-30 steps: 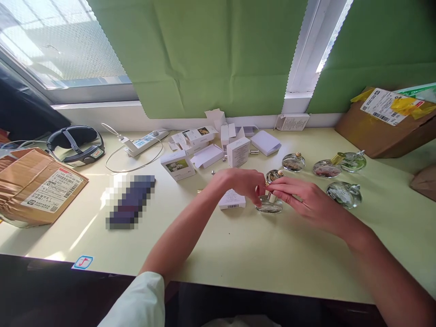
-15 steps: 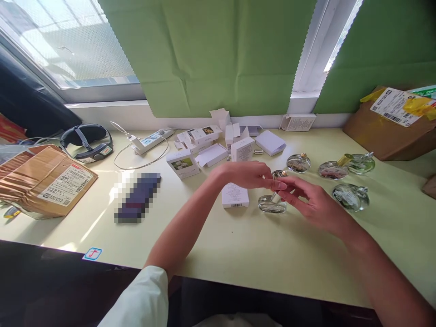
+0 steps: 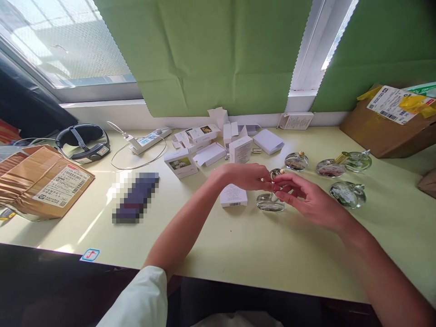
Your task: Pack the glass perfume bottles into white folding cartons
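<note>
Daylight pours through a textured window (image 3: 64, 52) at 10 o'clock, barred shapes showing behind the pane, as a green blind (image 3: 221, 59) with scalloped edges hangs at 12. A white frame (image 3: 308, 54) separates it from a second blind (image 3: 381, 59) at 2. A white ledge (image 3: 109, 108) runs below. Sunlight (image 3: 89, 225) streaks the pale tabletop (image 3: 238, 254) near 8; beneath its edge lies deep shadow.

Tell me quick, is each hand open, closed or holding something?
Left hand: fingers bent, hold cannot be told.
Right hand: partly curled near glass bottle, hold unclear.
</note>
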The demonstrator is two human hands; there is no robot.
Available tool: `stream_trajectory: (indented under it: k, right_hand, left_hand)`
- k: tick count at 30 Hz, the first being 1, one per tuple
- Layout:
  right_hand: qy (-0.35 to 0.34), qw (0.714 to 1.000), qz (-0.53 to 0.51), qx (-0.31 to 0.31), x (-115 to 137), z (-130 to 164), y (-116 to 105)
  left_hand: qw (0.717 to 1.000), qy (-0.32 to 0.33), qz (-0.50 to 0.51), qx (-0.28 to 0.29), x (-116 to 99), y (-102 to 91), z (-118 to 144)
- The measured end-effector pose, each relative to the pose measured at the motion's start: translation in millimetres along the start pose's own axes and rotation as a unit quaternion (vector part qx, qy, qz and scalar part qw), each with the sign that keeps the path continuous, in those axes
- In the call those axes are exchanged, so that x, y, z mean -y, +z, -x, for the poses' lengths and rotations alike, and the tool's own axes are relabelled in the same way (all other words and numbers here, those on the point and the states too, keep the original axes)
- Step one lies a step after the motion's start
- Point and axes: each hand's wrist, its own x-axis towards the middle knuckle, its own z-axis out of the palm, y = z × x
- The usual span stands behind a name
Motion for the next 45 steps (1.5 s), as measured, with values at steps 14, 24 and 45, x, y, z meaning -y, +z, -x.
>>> stream_trajectory:
  k: [14,24,45]
  right_hand:
    - [0.013,0.989,0.134,-0.055,-13.7,17.2,16.2]
    - [0.008,0.983,0.177,-0.044,-26.1,9.9,29.3]
    - [-0.192,0.969,-0.13,-0.081,28.1,-107.2,-29.0]
  left_hand:
    - [0.985,-0.159,-0.027,-0.065,28.4,-20.7,26.0]
    - [0.961,-0.274,-0.026,0.018,77.2,-22.9,36.9]
    - [0.903,-0.133,-0.212,-0.35,23.5,12.1,10.2]
